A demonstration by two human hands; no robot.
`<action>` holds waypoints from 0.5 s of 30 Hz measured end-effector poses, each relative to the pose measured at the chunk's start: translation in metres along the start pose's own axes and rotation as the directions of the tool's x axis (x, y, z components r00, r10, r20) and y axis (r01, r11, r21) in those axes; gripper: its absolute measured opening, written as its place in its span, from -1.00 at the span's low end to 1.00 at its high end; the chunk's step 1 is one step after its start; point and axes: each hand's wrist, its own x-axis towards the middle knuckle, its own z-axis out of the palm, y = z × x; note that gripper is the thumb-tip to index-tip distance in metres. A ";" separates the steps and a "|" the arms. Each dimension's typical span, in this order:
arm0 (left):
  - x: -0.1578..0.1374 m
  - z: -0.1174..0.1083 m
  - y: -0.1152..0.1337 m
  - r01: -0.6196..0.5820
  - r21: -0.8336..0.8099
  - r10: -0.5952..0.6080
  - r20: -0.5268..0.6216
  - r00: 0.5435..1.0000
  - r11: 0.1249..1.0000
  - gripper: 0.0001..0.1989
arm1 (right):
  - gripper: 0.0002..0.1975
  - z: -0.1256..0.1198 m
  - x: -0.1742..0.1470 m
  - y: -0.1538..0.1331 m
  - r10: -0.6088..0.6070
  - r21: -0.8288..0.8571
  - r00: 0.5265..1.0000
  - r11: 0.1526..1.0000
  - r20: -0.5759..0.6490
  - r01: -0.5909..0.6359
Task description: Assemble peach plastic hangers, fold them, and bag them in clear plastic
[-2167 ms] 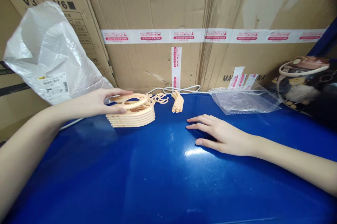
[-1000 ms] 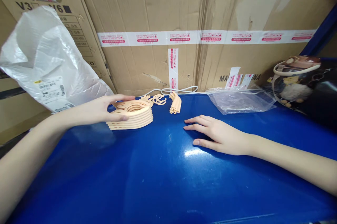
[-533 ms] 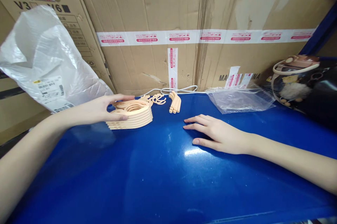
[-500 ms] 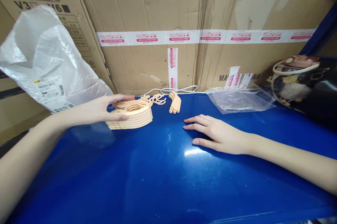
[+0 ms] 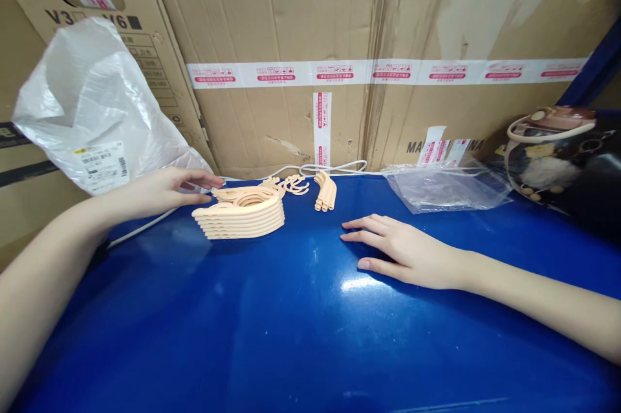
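Note:
A neat stack of beige, curved plastic pieces that look like clothes-hanger parts (image 5: pixel 242 222) lies on the blue tabletop (image 5: pixel 272 335). My left hand (image 5: pixel 155 193) is at the stack's left end, its thumb and fingers apart with nothing between them. The fingertips are close to the top pieces; whether they touch cannot be made out. Just behind the stack are several beige hooks (image 5: pixel 295 185) in a loose heap. To their right stands a small bundle of curved beige tubes (image 5: pixel 325 191). My right hand (image 5: pixel 400 251) rests on the tabletop, fingers spread, holding nothing.
Large cardboard boxes (image 5: pixel 272 122) stand along the back. A white plastic mailing bag (image 5: pixel 111 115) leans at left. A clear plastic bag (image 5: pixel 446 189) lies at the back right, beside a transparent round container (image 5: pixel 546 154). A white cable (image 5: pixel 145 226) runs along the back edge.
My left hand has let go of the stack's left end and drawn back to the left. The stack stays on the table. My right hand has hardly moved; the view has shifted slightly.

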 end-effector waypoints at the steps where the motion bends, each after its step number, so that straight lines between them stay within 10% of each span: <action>1: 0.000 0.001 0.001 -0.002 0.003 0.002 0.009 1.000 1.000 -0.44 | -0.53 0.000 0.000 0.000 -0.001 0.004 1.000 1.000 -0.006 0.001; 15: 0.003 0.008 0.005 -0.012 -0.029 0.012 0.001 1.000 1.000 -0.48 | -0.52 0.000 0.000 0.000 -0.001 -0.016 1.000 1.000 0.017 0.001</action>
